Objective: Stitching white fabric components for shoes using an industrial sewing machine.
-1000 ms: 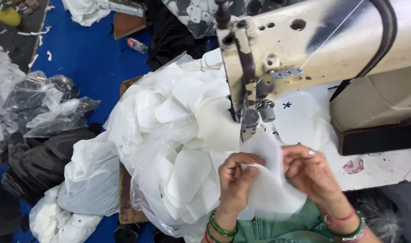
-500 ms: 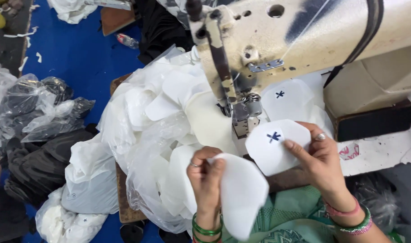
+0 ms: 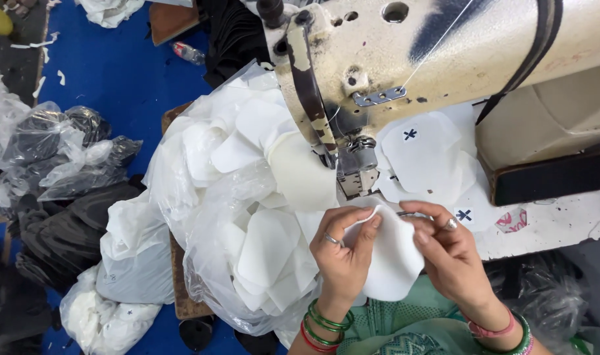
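Both hands have come together since the earlier frame, when each held a separate white piece. Now the left hand (image 3: 342, 253) and right hand (image 3: 448, 253) pinch one white fabric piece (image 3: 392, 263) at its far edge, fingertips pressed together. That edge lies just near of the sewing machine's presser foot (image 3: 356, 184), the piece hanging toward the person.

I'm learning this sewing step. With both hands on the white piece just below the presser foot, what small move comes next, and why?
Probably slide the white fabric piece up under the presser foot. Both the left hand and the right hand pinch its top edge, which sits just short of the foot, not under it yet.
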